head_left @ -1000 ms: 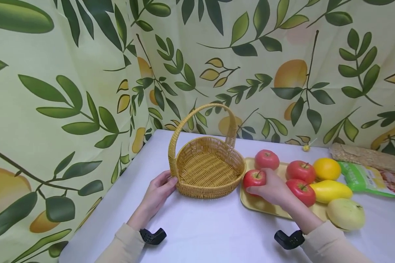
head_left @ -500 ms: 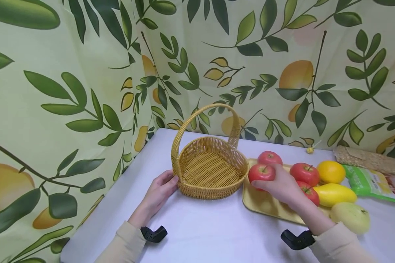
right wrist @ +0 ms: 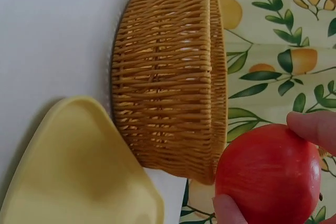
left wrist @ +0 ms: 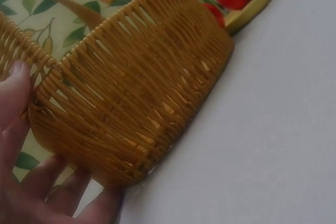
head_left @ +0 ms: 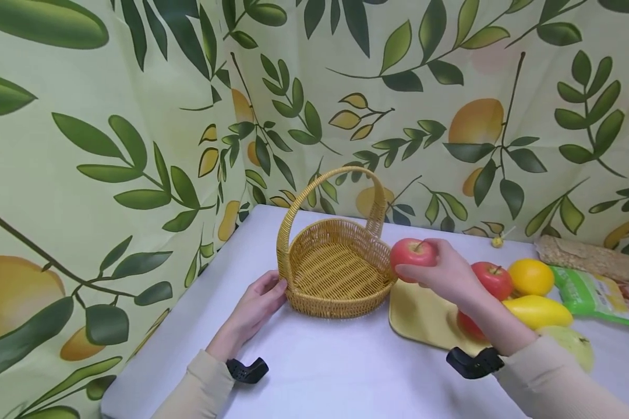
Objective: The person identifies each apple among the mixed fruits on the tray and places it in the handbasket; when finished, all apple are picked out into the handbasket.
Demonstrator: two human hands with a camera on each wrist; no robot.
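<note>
In the head view my right hand [head_left: 453,273] holds a red apple [head_left: 410,256] between thumb and fingers. It hovers above the tray's left end, close to the right rim of a woven basket [head_left: 340,308]. The right wrist view shows the apple [right wrist: 268,174] in the air beside the basket wall [right wrist: 163,77], thumb and fingertips on its skin. My left hand [head_left: 257,305] grips the basket's left side at the foot of its arched handle. In the left wrist view that hand [left wrist: 47,182] has its thumb by the handle and fingers against the outer wall [left wrist: 136,77].
A yellow tray [head_left: 416,317] bears more red apples [head_left: 491,280], an orange [head_left: 531,277], a yellow mango-shaped fruit [head_left: 540,312] and a pale green round fruit [head_left: 571,343]. A green food packet [head_left: 582,291] lies further right. Patterned cloth [head_left: 346,87] hangs behind the white table.
The apple in my right hand has risen off the tray and shifted towards the basket's right rim. My left hand keeps its hold on the basket. The head view has turned slightly left.
</note>
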